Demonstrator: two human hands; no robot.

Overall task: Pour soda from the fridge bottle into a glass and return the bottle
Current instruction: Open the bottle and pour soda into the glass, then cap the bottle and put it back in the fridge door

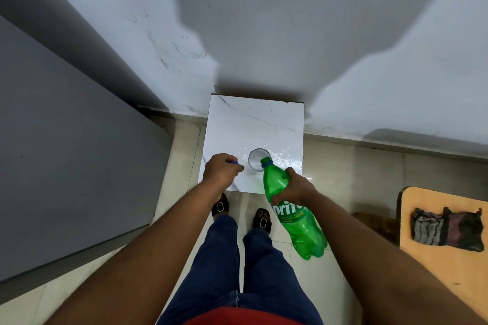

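Observation:
A green Sprite bottle [293, 215] is tilted, its open mouth over the rim of a clear glass [257, 159]. My right hand [295, 187] grips the bottle's upper body. The glass stands on a small white marble-topped table [253, 124], near its front edge. My left hand [221, 170] rests closed at the table's front left, and a blue cap [233, 163] shows between its fingers. I cannot see any liquid flowing.
A grey fridge [66, 153] stands close on the left. The white wall [264, 34] is right behind the table. An orange-topped table [443, 258] with a folded cloth [446, 229] is at the right. My feet in sandals stand on the tiled floor [343, 166].

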